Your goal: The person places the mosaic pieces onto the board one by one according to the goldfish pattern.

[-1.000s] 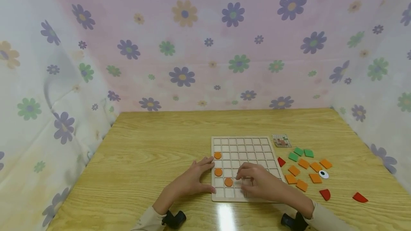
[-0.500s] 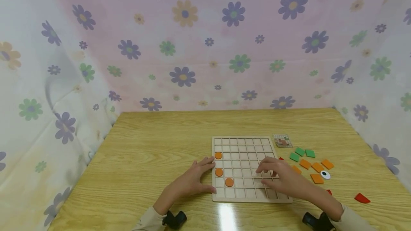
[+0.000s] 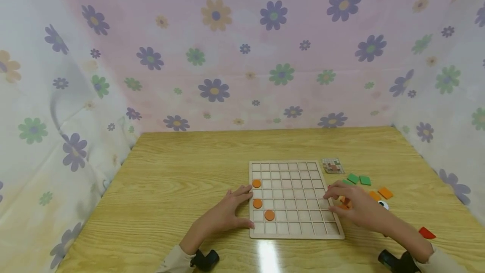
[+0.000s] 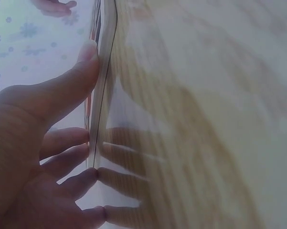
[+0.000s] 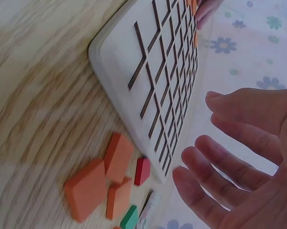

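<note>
A wooden grid board (image 3: 295, 236) lies on the table, with orange discs (image 3: 269, 215) in three of its left-hand cells. My left hand (image 3: 227, 211) rests against the board's left edge, thumb and fingertips touching the rim; the left wrist view shows the thumb (image 4: 69, 90) on that edge. Above the board's right edge hovers my right hand (image 3: 358, 205), fingers loosely bent and nothing between them. In the right wrist view, orange square tiles (image 5: 86, 190), a red piece (image 5: 142, 171) and a green tile (image 5: 129, 217) lie beside the board, apart from the hand.
Green tiles (image 3: 365, 180), more orange tiles (image 3: 385, 192), a black-and-white eye piece (image 3: 384, 204) and a red quarter piece (image 3: 427, 233) lie right of the board. A small pattern card (image 3: 333, 166) lies by its upper right corner. Flowered cloth (image 3: 265, 96) hangs behind the table.
My right hand has moved right, from over the board's lower middle to its right edge, and now covers some orange tiles. My left hand stays at the left edge; the three discs have not moved.
</note>
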The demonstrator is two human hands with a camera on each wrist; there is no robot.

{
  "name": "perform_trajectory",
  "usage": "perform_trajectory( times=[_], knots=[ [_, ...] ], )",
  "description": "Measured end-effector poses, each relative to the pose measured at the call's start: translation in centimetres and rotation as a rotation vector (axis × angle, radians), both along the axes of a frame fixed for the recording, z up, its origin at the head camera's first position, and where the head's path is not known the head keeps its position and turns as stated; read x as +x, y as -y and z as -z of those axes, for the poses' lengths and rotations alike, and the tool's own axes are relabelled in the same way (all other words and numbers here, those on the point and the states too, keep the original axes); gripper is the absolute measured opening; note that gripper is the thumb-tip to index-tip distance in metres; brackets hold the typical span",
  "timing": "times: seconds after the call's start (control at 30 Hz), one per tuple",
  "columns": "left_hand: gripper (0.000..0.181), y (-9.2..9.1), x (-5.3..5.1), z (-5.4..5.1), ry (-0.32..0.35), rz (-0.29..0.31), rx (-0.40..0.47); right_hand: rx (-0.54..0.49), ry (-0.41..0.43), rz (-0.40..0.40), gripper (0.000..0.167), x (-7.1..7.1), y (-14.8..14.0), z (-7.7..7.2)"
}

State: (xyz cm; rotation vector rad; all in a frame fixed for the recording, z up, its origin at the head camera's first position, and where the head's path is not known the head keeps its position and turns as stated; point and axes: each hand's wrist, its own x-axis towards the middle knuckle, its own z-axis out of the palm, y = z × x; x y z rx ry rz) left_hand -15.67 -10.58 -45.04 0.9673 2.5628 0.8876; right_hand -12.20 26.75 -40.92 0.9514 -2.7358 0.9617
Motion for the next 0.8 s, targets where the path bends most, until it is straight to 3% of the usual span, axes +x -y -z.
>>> perform_trajectory(
  times=[0.23, 0.53, 0.8],
  knots=[
    [0.08, 0.0, 0.0, -0.1, 0.007, -0.001, 0.002, -0.001, -0.051, 0.029, 0.023, -0.4, -1.8, 0.3],
    [0.081, 0.0, -0.1, 0.1, 0.0, 0.001, 0.003, 0.012, -0.112, 0.023, 0.026, -1.8, -3.0, 1.2],
    [0.081, 0.1, -0.1, 0.0, 0.009, 0.007, 0.007, 0.011, -0.079, 0.019, 0.021, -3.5, -3.4, 1.8]
  ],
)
